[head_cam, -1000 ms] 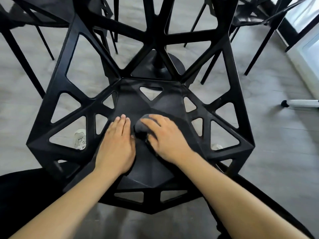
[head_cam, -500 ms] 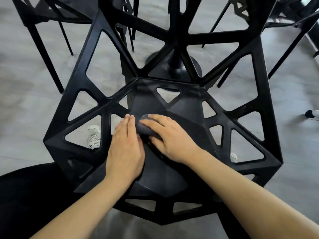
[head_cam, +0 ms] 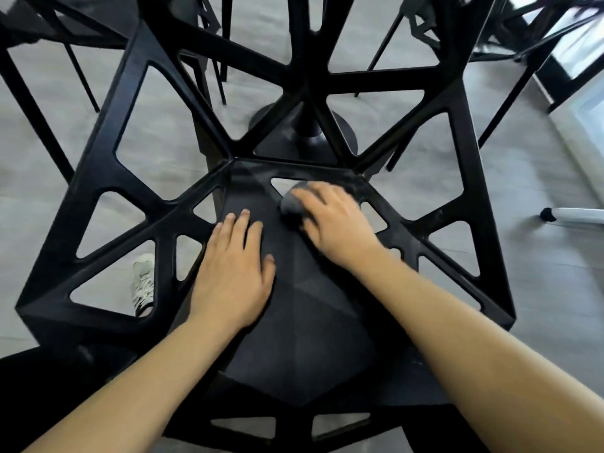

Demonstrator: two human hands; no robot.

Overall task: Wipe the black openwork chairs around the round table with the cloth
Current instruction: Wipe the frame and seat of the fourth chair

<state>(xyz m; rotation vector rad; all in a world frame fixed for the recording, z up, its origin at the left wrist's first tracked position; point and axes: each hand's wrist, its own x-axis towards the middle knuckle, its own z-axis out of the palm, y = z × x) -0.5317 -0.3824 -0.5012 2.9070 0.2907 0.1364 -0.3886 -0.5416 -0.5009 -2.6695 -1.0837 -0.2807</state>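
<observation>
A black openwork chair [head_cam: 108,178] fills the view, its solid seat panel below me and its backrest rising toward the top. My left hand [head_cam: 233,273] lies flat on the left-middle of the seat with straight fingers. My right hand [head_cam: 333,220] grips a bunched dark grey cloth [head_cam: 291,206] and presses it on the rear of the seat, near a triangular cut-out. Most of the cloth is hidden under the fingers.
The round table's black pedestal base [head_cam: 304,132] stands behind the seat. Legs of other black chairs [head_cam: 42,37] show at the top left and top right. A white shoe [head_cam: 143,282] shows through the chair's left opening. A white bar with a black tip [head_cam: 568,214] lies on the grey floor at right.
My right hand has slid the cloth away from my left hand, toward the rear right of the seat. The left hand stays flat on the seat.
</observation>
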